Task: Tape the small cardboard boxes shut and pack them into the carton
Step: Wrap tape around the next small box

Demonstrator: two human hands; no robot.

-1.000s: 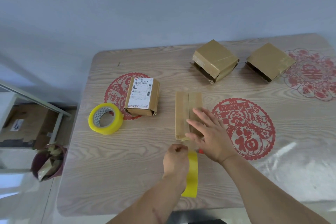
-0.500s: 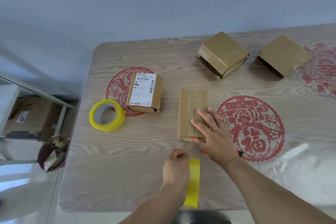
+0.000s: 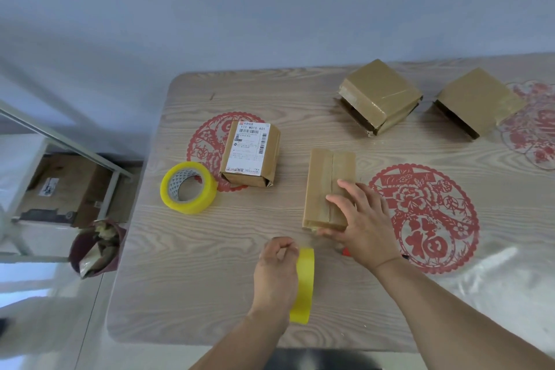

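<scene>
— Where are your hands right now?

— Your right hand (image 3: 362, 227) lies with straight, spread fingers on the near end of the flat brown cardboard box (image 3: 327, 186) at the centre of the frame, with the thumb against the box's near edge. Your left hand (image 3: 277, 272), lower centre, has its fingers curled round a yellow roll of tape (image 3: 304, 285) that stands on edge just beside and below the box.

— And the box itself?

— It rests on the pale wood-grain table (image 3: 186, 264), long side running away from you, with a seam down its top. Whether a strip of tape runs from the roll to the box, I cannot tell.

— What else is on the table?

— A second yellow tape roll (image 3: 189, 188) lies flat at centre left. Just beside it, to its right, sits a small brown box with a white shipping label (image 3: 250, 155), partly on a red paper-cut circle (image 3: 207, 144). In the upper right you have two brown taped boxes: one (image 3: 380, 94) nearer the middle, another (image 3: 477, 100) close to the right edge. A large red paper-cut roundel (image 3: 432, 219) is to the right of your right hand.

— And the carton?

— At far left, off the table, a brown carton (image 3: 64, 186) sits under a metal frame, with a dark red bin (image 3: 96, 246) near it.
</scene>
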